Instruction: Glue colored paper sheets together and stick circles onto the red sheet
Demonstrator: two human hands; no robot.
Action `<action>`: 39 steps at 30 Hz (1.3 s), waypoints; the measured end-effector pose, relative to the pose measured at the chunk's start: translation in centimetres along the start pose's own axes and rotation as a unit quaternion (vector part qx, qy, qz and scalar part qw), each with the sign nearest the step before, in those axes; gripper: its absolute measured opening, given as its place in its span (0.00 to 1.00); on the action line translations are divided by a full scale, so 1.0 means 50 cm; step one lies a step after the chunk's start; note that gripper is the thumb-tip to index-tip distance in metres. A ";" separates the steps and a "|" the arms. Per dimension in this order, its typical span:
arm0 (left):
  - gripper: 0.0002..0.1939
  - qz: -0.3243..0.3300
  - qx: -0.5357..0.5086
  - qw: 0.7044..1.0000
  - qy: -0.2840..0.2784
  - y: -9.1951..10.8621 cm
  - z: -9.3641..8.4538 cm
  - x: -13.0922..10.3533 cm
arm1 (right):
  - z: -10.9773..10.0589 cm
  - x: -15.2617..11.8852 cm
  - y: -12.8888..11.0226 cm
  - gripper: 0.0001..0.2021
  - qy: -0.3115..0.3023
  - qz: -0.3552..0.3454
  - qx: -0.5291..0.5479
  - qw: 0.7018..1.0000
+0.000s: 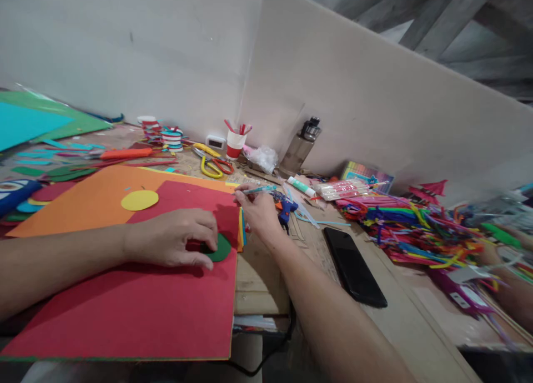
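My left hand (179, 240) rests over a red sheet (166, 311), fingers curled and thumb held apart. Its fingertips are at a dark green disc (221, 248), part of which the hand covers. My right hand (260, 210) is beyond the sheet's right edge, closed on a slim pale-blue pen (261, 189). On an orange sheet (87, 197) to the left lies a yellow disc (140, 200). Right beside my right hand is a small dark blue object (286, 210) with orange parts, its kind unclear.
A black phone (353, 266) lies right of my forearm. Behind are yellow-handled scissors (208, 160), a paper cup (235, 145) of pencils, a bottle (300, 147) and a glue stick (301, 186). Pipe cleaners (408, 227) heap at right, near another person's hand (497, 261).
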State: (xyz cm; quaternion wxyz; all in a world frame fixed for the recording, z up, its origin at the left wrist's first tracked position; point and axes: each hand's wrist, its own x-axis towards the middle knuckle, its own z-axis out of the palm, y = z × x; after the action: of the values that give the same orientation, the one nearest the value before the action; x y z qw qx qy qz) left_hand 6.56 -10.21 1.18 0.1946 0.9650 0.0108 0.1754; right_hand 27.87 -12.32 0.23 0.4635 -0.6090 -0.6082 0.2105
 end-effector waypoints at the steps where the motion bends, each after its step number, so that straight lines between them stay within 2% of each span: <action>1: 0.07 -0.002 -0.004 1.000 0.007 -0.003 0.000 0.000 | -0.001 0.002 0.000 0.06 0.001 -0.003 -0.003 1.000; 5: 0.12 -0.006 0.009 1.000 0.019 -0.011 0.007 0.000 | -0.003 0.005 0.003 0.07 0.004 -0.016 0.004 1.000; 12: 0.11 0.002 0.077 0.996 0.034 -0.032 0.020 0.002 | 0.001 0.002 -0.011 0.06 -0.008 0.024 -0.009 1.000; 23: 0.13 -0.101 0.154 0.982 0.035 -0.058 0.023 0.003 | 0.006 0.004 0.004 0.06 -0.007 0.008 -0.002 1.000; 27: 0.12 -0.111 0.147 0.982 0.039 -0.065 0.019 0.003 | 0.014 0.000 0.000 0.04 -0.019 0.043 0.046 0.998; 30: 0.11 -0.104 0.126 0.986 0.032 -0.052 0.012 0.002 | 0.019 -0.004 -0.001 0.04 -0.055 0.061 0.061 0.995; 35: 0.09 -0.051 0.068 0.996 0.008 -0.007 -0.002 -0.001 | 0.015 -0.010 0.002 0.04 -0.086 -0.011 -0.049 0.995; 39: 0.12 -0.017 0.033 0.999 -0.022 0.021 -0.008 -0.002 | 0.012 -0.016 -0.009 0.05 -0.088 -0.032 -0.118 0.989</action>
State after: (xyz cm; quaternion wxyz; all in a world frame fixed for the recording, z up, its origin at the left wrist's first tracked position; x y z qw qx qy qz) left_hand 6.29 -11.05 1.88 0.1658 0.9742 0.0291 0.1501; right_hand 27.01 -12.97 0.09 0.3396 -0.6193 -0.6860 0.1749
